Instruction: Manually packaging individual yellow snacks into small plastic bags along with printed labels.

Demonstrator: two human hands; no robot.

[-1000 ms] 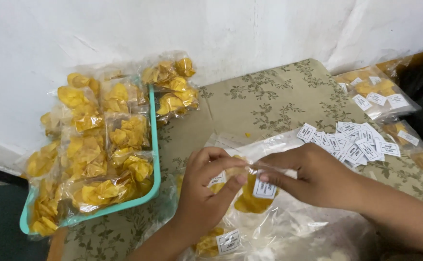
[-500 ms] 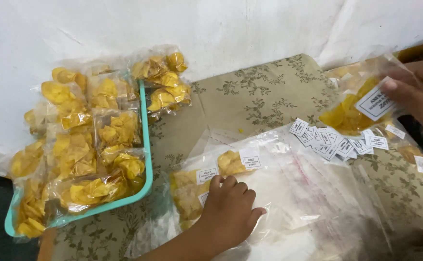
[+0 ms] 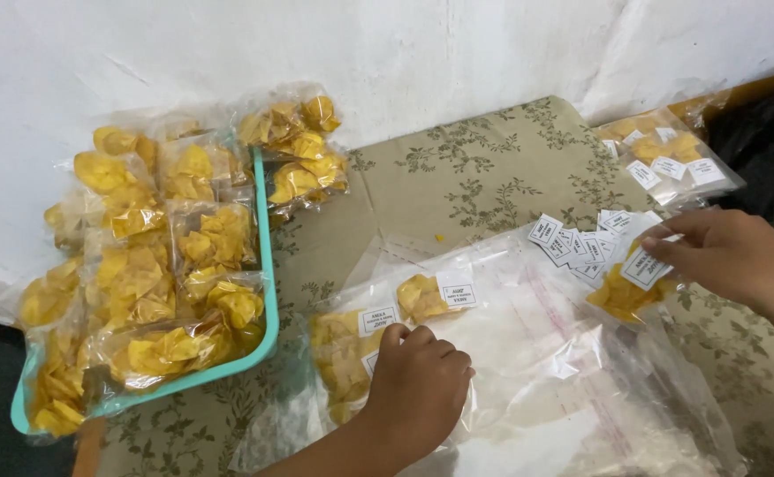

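right hand (image 3: 730, 253): fingers pinching small clear packet of yellow chips with white label (image 3: 630, 281), above scattered white paper labels (image 3: 581, 245) | left hand (image 3: 418, 389): fingers curled, pressing clear plastic bags (image 3: 537, 353) on floral-cloth surface (image 3: 475, 177); teal plastic tray (image 3: 268, 265) far left

Teal tray (image 3: 270, 265) at left of frame, heaped with bagged yellow chips (image 3: 140, 265). More bags (image 3: 303, 159) just beside it against white wall (image 3: 405, 62). Floral cloth (image 3: 484, 177) across centre.
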